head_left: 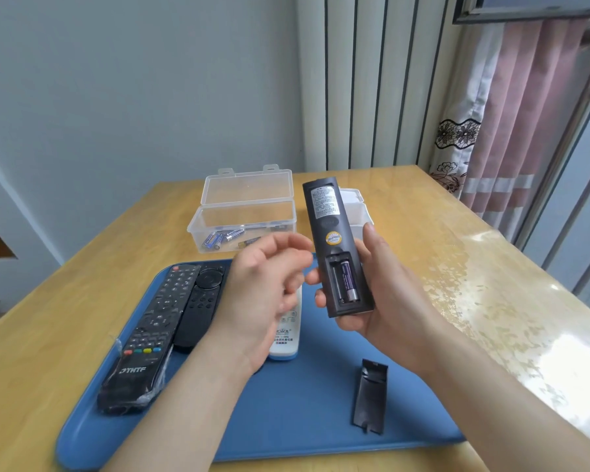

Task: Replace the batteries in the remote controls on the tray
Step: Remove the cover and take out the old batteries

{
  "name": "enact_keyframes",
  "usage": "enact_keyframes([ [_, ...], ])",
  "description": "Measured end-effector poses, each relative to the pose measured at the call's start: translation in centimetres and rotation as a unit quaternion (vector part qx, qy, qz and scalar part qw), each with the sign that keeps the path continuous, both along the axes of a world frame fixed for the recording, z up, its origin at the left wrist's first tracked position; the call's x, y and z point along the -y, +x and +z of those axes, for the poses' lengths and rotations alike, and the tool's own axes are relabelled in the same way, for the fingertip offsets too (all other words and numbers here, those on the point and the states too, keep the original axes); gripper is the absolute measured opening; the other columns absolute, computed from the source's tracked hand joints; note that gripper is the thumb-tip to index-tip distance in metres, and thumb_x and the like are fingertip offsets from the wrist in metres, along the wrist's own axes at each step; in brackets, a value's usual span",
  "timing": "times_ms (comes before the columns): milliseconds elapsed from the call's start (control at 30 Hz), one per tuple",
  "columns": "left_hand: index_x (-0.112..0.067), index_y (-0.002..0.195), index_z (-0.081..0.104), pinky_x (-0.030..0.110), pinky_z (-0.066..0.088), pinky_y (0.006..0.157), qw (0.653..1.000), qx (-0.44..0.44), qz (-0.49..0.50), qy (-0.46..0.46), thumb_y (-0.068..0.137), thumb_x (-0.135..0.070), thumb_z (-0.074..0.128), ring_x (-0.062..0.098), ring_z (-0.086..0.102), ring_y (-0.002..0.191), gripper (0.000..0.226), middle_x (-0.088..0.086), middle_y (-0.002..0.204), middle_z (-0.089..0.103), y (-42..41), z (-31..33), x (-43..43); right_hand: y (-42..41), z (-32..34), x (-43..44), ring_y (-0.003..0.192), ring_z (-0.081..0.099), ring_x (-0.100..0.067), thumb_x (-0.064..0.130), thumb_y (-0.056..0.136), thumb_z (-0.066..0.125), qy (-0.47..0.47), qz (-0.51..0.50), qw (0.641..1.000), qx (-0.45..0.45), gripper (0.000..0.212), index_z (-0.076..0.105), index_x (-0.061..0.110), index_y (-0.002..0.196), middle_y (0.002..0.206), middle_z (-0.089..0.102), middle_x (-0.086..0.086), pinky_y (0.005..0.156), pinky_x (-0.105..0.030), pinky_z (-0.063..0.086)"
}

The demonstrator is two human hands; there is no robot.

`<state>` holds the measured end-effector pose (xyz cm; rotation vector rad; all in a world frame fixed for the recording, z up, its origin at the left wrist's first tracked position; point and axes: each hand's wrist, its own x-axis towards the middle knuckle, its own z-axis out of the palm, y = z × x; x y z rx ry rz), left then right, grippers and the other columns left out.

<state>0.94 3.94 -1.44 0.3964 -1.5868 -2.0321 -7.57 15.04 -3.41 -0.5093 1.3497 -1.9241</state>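
My right hand [368, 291] grips a black remote [332, 233] back side up above the blue tray [286, 420]. Its battery bay is uncovered and one purple battery [348, 282] lies in the right slot, with the left slot dark. My left hand [266, 287] hovers just left of the remote with loosely curled fingers and holds nothing that I can see. The remote's black battery cover [370, 396] lies on the tray near my right forearm. A long black THTF remote [150, 335], a smaller black remote [201, 304] and a white remote [286, 335] lie on the tray's left half.
A clear plastic box [242, 212] with its lid up holds several blue batteries [218, 238] at the back of the wooden table [440, 253]. A second clear box [358, 209] stands behind the held remote. Curtains and a window are at the right.
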Motion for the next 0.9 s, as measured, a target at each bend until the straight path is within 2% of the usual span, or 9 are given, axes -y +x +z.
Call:
enact_keyframes([
  [33, -0.012, 0.082, 0.062, 0.018, 0.035, 0.042, 0.991, 0.008, 0.018, -0.130, 0.084, 0.004, 0.061, 0.010, 0.045, 0.047, 0.016, -0.002, 0.066, 0.056, 0.0, -0.3, -0.1, 0.0, 0.0, 0.0, 0.056, 0.059, -0.019, 0.055, 0.101, 0.029, 0.001, 0.000, 1.000, -0.004, 0.059, 0.065, 0.009, 0.107, 0.078, 0.066, -0.013, 0.042, -0.023, 0.030],
  [100, -0.018, 0.082, 0.066, 0.019, 0.044, 0.054, 0.944, 0.007, 0.036, -0.328, 0.078, -0.002, 0.070, 0.006, 0.048, 0.049, 0.017, -0.013, 0.070, 0.061, -0.1, -0.8, -0.4, 0.1, 0.0, 0.2, 0.049, 0.055, -0.015, 0.055, 0.100, 0.031, 0.008, -0.006, 1.000, -0.015, 0.059, 0.066, 0.009, 0.103, 0.074, 0.063, -0.011, 0.043, -0.025, 0.030],
  [167, -0.022, 0.085, 0.069, 0.012, 0.044, 0.068, 0.888, 0.004, 0.052, -0.458, 0.074, -0.009, 0.074, -0.001, 0.055, 0.064, 0.018, -0.015, 0.079, 0.063, -0.2, -1.1, -0.8, 0.1, 0.1, 0.1, 0.048, 0.051, -0.015, 0.057, 0.099, 0.032, 0.020, -0.013, 0.999, -0.030, 0.058, 0.068, 0.013, 0.090, 0.070, 0.064, -0.006, 0.044, -0.024, 0.030],
  [233, -0.022, 0.093, 0.073, 0.008, 0.042, 0.077, 0.848, 0.002, 0.055, -0.526, 0.072, -0.018, 0.073, 0.001, 0.059, 0.083, 0.022, -0.013, 0.089, 0.066, -0.1, -1.3, -0.5, 0.1, 0.1, 0.0, 0.055, 0.052, -0.020, 0.058, 0.099, 0.032, 0.028, -0.019, 0.998, -0.047, 0.060, 0.070, 0.016, 0.081, 0.069, 0.065, -0.004, 0.045, -0.025, 0.031],
  [333, -0.023, 0.099, 0.074, 0.020, 0.049, 0.080, 0.832, 0.003, 0.040, -0.554, 0.071, -0.025, 0.072, 0.001, 0.060, 0.086, 0.029, -0.015, 0.095, 0.066, -0.1, -1.3, 0.1, -0.1, 0.1, -0.2, 0.070, 0.054, -0.027, 0.059, 0.099, 0.030, 0.029, -0.021, 0.997, -0.063, 0.060, 0.071, 0.018, 0.083, 0.069, 0.065, -0.004, 0.049, -0.026, 0.030],
  [467, -0.022, 0.100, 0.072, 0.036, 0.054, 0.073, 0.788, 0.016, 0.046, -0.613, 0.073, -0.036, 0.062, 0.014, 0.063, 0.085, 0.032, -0.011, 0.094, 0.066, -0.1, -1.3, 0.1, -0.3, -0.3, 0.0, 0.074, 0.056, -0.027, 0.062, 0.098, 0.028, 0.049, -0.027, 0.993, -0.104, 0.060, 0.070, 0.018, 0.094, 0.070, 0.064, -0.003, 0.056, -0.032, 0.036],
  [600, -0.019, 0.095, 0.070, 0.038, 0.053, 0.067, 0.743, 0.032, 0.052, -0.666, 0.073, -0.036, 0.052, 0.020, 0.061, 0.081, 0.033, -0.007, 0.086, 0.065, 0.0, -1.2, -0.1, -0.2, -0.8, 0.4, 0.077, 0.055, -0.027, 0.065, 0.097, 0.029, 0.050, -0.033, 0.990, -0.125, 0.059, 0.072, 0.025, 0.088, 0.074, 0.064, -0.007, 0.071, -0.047, 0.040],
  [767, -0.020, 0.091, 0.071, 0.036, 0.052, 0.065, 0.762, 0.017, 0.044, -0.646, 0.074, -0.036, 0.056, 0.019, 0.061, 0.076, 0.028, -0.008, 0.081, 0.065, 0.0, -1.1, 0.2, -0.1, -0.8, 0.4, 0.076, 0.053, -0.027, 0.065, 0.096, 0.030, 0.056, -0.041, 0.990, -0.124, 0.059, 0.072, 0.026, 0.082, 0.072, 0.063, -0.004, 0.069, -0.045, 0.037],
  [900, -0.022, 0.091, 0.069, 0.038, 0.052, 0.064, 0.733, 0.045, 0.046, -0.677, 0.075, -0.038, 0.052, 0.021, 0.059, 0.078, 0.028, -0.007, 0.080, 0.064, 0.0, -1.2, 0.0, -0.2, -1.0, 0.4, 0.077, 0.056, -0.028, 0.071, 0.094, 0.031, 0.071, -0.041, 0.986, -0.147, 0.065, 0.069, 0.019, 0.091, 0.079, 0.064, -0.011, 0.070, -0.048, 0.043],
])
